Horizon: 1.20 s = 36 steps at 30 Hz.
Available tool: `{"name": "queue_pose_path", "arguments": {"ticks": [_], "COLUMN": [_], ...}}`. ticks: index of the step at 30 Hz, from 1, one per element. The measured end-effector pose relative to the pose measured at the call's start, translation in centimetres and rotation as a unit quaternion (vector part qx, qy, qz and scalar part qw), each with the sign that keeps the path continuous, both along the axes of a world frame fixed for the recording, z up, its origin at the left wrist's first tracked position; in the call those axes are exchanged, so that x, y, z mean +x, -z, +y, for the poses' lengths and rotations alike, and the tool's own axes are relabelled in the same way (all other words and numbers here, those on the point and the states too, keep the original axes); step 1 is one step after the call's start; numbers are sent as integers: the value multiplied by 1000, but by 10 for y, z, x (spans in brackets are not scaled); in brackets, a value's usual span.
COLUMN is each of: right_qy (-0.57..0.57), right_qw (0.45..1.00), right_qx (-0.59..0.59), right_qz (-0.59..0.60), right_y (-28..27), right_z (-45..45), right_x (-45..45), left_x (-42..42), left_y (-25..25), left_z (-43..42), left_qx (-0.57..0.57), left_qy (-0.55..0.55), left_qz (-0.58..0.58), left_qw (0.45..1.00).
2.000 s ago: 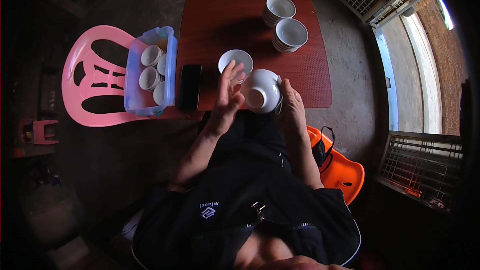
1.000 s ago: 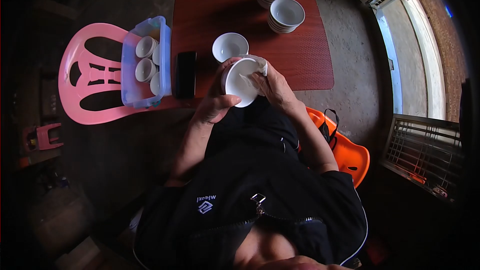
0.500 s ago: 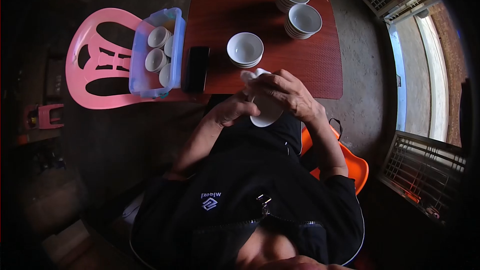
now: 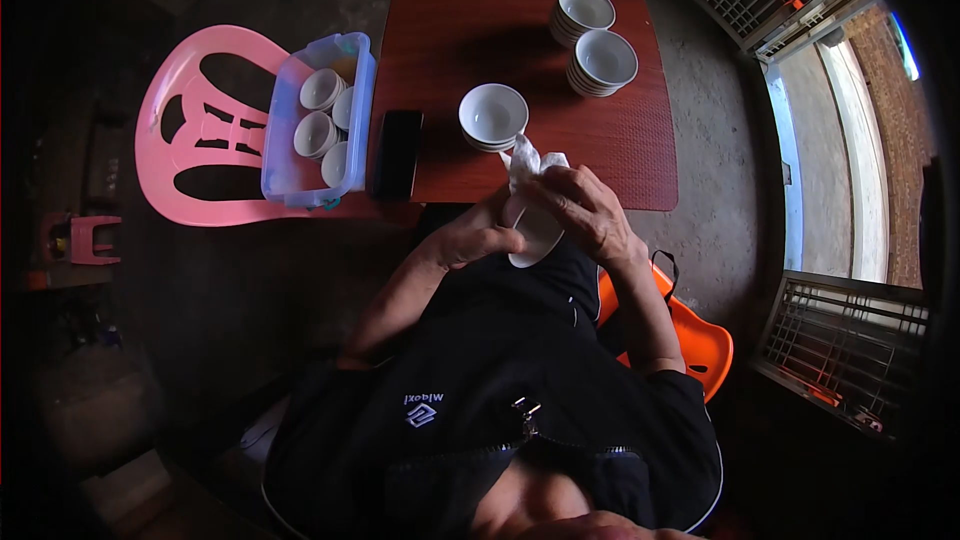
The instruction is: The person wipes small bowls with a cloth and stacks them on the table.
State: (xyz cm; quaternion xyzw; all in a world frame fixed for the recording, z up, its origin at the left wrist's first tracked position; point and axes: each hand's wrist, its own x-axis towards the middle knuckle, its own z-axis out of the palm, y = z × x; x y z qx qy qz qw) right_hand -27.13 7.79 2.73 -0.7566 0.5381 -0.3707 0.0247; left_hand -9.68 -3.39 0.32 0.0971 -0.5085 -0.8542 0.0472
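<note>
Over my lap, just in front of the table edge, a white bowl (image 4: 538, 234) is tilted between my hands. My left hand (image 4: 478, 237) grips the bowl's side, its thumb against the wall. A white cloth (image 4: 530, 162) is bunched in my right hand (image 4: 588, 212), whose fingers press it onto the bowl's far rim. Right beyond the cloth, a short stack of white bowls (image 4: 493, 115) stands on the table. Parts of the held bowl and the cloth are hidden behind my fingers.
On the red-brown table (image 4: 450, 20) are two taller bowl stacks (image 4: 605, 60) at the back right and a black phone (image 4: 398, 153) by the left edge. A clear plastic bin (image 4: 285, 175) holding several small bowls sits on a pink chair (image 4: 160, 130). An orange chair (image 4: 705, 340) is at my right.
The cloth now stands up higher above my right fingers, and the bowl has shifted slightly and turned in my hands. The whole view has moved a little, showing more beyond the table.
</note>
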Motion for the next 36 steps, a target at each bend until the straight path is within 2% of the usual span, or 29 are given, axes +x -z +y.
{"name": "queue_pose_path", "arguments": {"ticks": [2,4,5,7,9,12,14,15,17,19,21,22,24,25,26,27,28,29,31,32,34,35,36], "right_qy": [66,173,171,242,247,215,78,14,17,144,231,236,202,219,223,242,256,195,116,122,220,239,244], "right_qw": [997,975,975,928,907,964,993,997,997,974,919,917,806,841,838,906,946,972,983,982,952,939,888], "right_qx": [-8,3,-1,146,192,6,-84,-75,-74,-4,125,124,223,202,201,100,-3,-88,-129,-106,-10,9,128], "right_qz": [-38,-141,-138,-244,-283,-157,-40,-4,-19,-172,-293,-296,-509,-452,-455,-333,-199,-101,-55,-98,-210,-246,-368], "right_y": [13,16,17,25,27,23,6,6,4,20,25,30,38,40,39,38,35,26,23,25,39,41,41], "right_z": [0,-2,1,4,2,-6,-10,-9,-9,-7,-3,-1,2,5,5,3,1,0,-7,-9,-10,-12,-10], "right_x": [5,19,23,32,35,39,31,27,25,31,37,39,40,38,38,37,35,30,22,21,26,28,33], "left_x": [3,5,5,11,15,17,19,19,22,18,15,15,15,14,13,11,12,12,12,9,2,2,0], "left_y": [0,-7,-10,-8,-7,-7,-7,-2,-1,-6,-8,-7,-5,-2,1,3,4,4,5,3,3,3,3], "left_z": [1,0,2,3,3,3,5,9,9,9,10,12,17,17,18,18,18,19,20,21,17,13,12], "left_qx": [-10,-52,-51,-55,-56,-54,-62,-46,-16,-35,-40,-41,-49,-50,-72,-94,-82,-81,-35,-32,-69,-97,-98], "left_qy": [18,-29,-55,-84,-109,-96,-49,-40,-47,-96,-143,-138,-183,-178,-167,-155,-129,-123,-103,-124,-152,-169,-165], "left_qz": [0,24,35,32,23,11,-22,-49,-7,30,54,52,49,47,33,20,9,8,1,-4,42,20,17], "left_qw": [1000,998,997,994,992,994,997,997,999,994,987,988,981,982,983,983,988,989,994,992,985,981,981]}}
